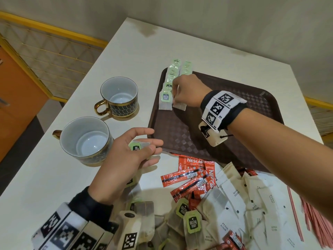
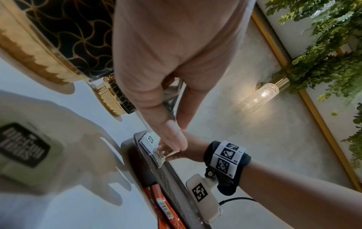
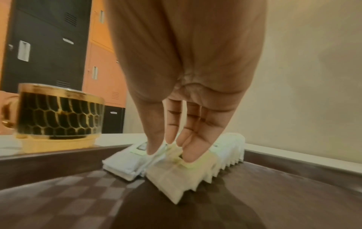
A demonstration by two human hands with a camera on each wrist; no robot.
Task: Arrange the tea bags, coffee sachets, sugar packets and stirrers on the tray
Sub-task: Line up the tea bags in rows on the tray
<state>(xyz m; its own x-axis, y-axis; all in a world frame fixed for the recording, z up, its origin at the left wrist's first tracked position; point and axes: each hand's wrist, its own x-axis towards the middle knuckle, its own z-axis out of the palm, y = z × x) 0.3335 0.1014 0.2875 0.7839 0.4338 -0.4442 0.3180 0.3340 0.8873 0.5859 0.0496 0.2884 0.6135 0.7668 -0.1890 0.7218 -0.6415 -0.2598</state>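
At the far left corner of the brown tray (image 1: 234, 123), the right hand (image 1: 187, 92) lowers a tea bag (image 3: 176, 175) onto the near end of the right-hand row of tea bags (image 3: 229, 148), fingers (image 3: 195, 139) extended and pressing on its green tag. The bag's long axis runs with the row, away from the tray's near edge. The left hand (image 1: 126, 159), just off the tray's near left corner beside a cup (image 1: 84, 139), has its fingers loosely curled round a spare tea bag (image 1: 138, 146). The right hand is plainly nearer the rows; loose coffee sachets (image 1: 187, 181), sugar packets (image 1: 239, 195) and stirrers (image 1: 313, 219) wait on the bench (image 1: 45, 177) in front of the tray's near edge.
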